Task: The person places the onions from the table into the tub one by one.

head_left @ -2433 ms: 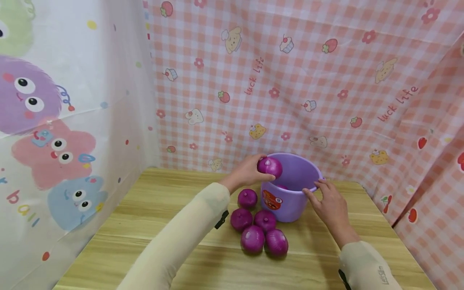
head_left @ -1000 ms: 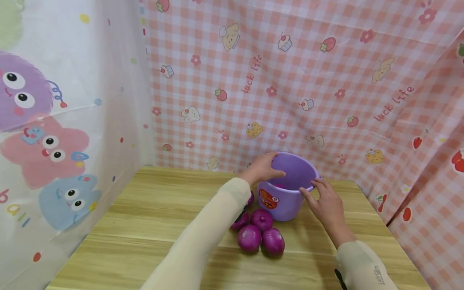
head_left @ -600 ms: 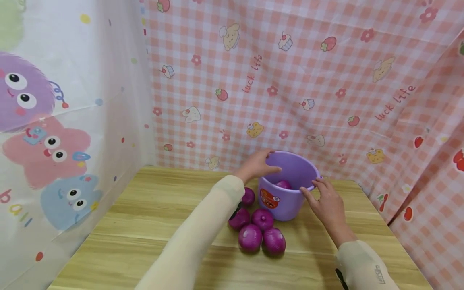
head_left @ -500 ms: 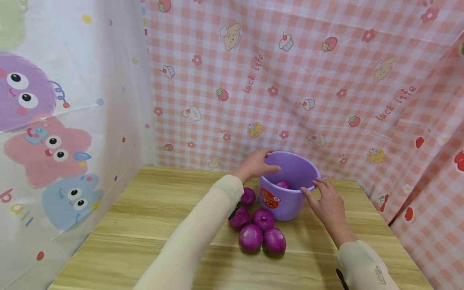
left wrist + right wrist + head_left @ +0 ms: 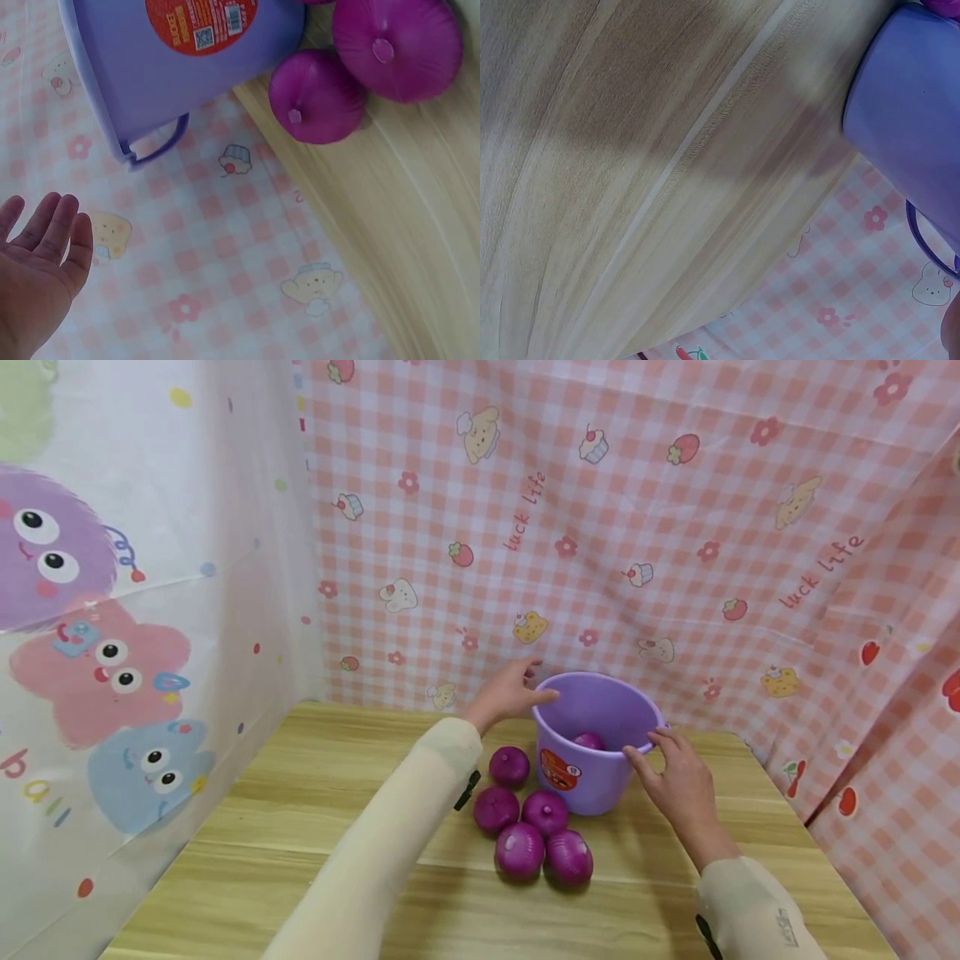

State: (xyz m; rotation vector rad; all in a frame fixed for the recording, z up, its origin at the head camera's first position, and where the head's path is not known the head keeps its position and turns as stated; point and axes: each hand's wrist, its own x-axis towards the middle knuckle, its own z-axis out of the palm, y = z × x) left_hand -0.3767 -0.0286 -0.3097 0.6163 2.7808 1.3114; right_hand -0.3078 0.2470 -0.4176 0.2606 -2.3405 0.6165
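Left hand (image 5: 507, 692) spread beside purple bucket (image 5: 606, 783); right hand (image 5: 681, 778) in a pinch on its rim; onion (image 5: 589, 741) inside.

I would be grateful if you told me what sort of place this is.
Probably a staged, curtained-off tabletop corner: a wood-grain table, a pink checked cloth hanging behind it, and a white cartoon-printed cloth along the left side.
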